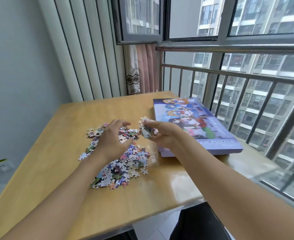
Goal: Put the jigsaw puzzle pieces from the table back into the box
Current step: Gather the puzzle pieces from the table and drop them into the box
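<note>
- right hand (pixel 157 135) grips a clump of pieces (pixel 147 128), lifted beside the box (pixel 203 125).
- left hand (pixel 114 137) curls clawlike over the pile (pixel 118 156) on the table (pixel 39 170); whether it holds anything, cannot tell.
- the box looks closed, so the loose clump may spill.

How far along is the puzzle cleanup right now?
Early. Nothing visibly sits in the puzzle box; its lid appears closed. In hand: the right hand holds a clump of pieces, and the left hand curls over the pile of jigsaw pieces. Most of the pile remains on the table.
</note>
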